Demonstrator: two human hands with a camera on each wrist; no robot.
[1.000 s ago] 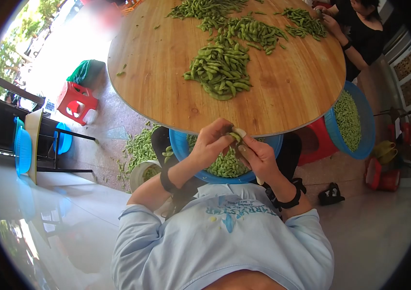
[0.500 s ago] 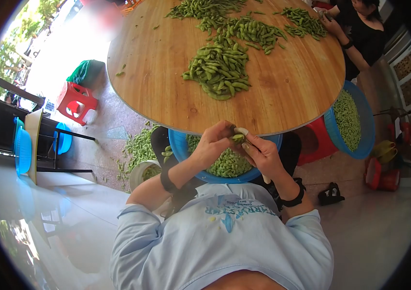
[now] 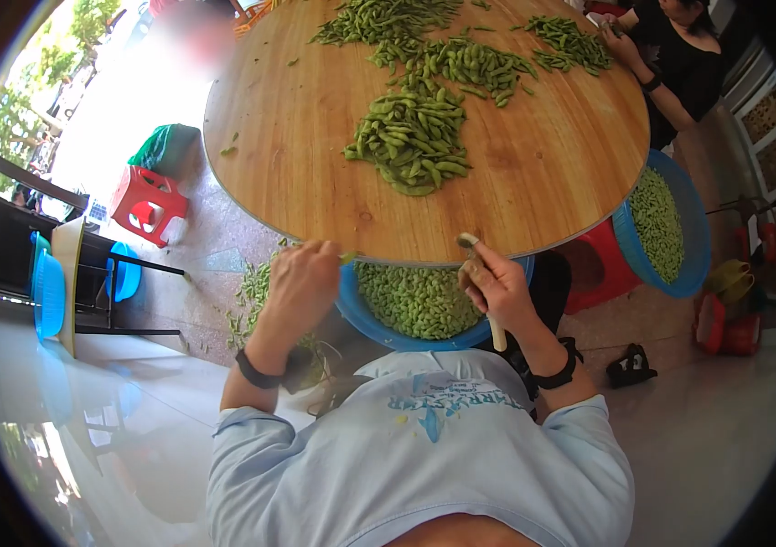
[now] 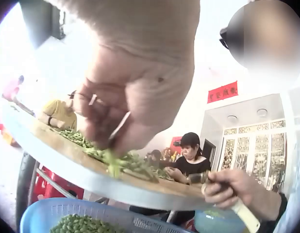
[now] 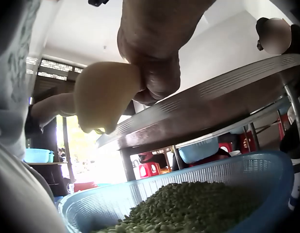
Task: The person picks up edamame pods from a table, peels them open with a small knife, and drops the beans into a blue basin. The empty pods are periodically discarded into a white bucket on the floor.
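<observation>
My left hand [image 3: 304, 278] is over the table's near edge, left of the blue basket [image 3: 346, 305]. Its fingertips pinch a green pod [image 4: 111, 164], blurred in the left wrist view. In my right hand [image 3: 502, 292] is a tool with a pale handle [image 3: 497, 335], its small head pointing up at the table edge. The handle's rounded end [image 5: 104, 94] looms large in the right wrist view. Below both hands, shelled green beans [image 3: 420, 301] fill the basket. A heap of pods [image 3: 411, 137] lies on the round wooden table [image 3: 288, 137].
More pods [image 3: 570, 44] lie near a person in black [image 3: 680, 59] at the far right. A second blue basin [image 3: 693, 246] of beans stands right of the table. Scattered pods [image 3: 254, 290] lie on the floor at left, beyond them a red stool [image 3: 149, 205].
The hands, together around a pod before, have come apart. My left hand has moved left, across the basket's left rim. The right hand has stayed nearly in place with the tool.
</observation>
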